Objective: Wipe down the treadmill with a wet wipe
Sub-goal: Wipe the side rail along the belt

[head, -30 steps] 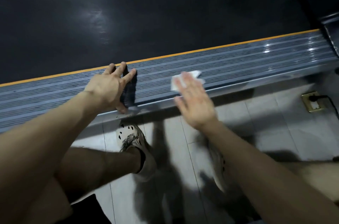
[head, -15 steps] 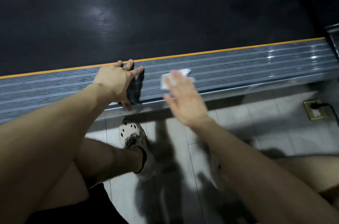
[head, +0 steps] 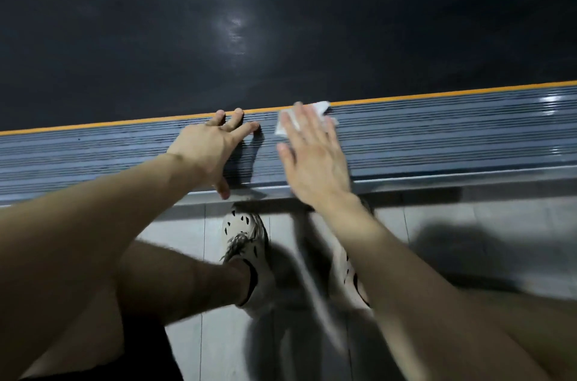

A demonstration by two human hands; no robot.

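Grey ribbed treadmill side rail [head: 437, 137] crosses the view, dark belt [head: 281, 21] beyond. Our right hand [head: 315, 159], fingers straight & together, presses the wet wipe [head: 321, 107] flat on the rail. It has slid left, now just beside our left hand [head: 206, 152], which braces with fingers spread. Wiping is advancing, so we prob. shift the left hand next.

Indoor exercise spot: treadmill belt [head: 281, 21], ribbed side rail [head: 437, 137], grey tiled floor [head: 515, 218].
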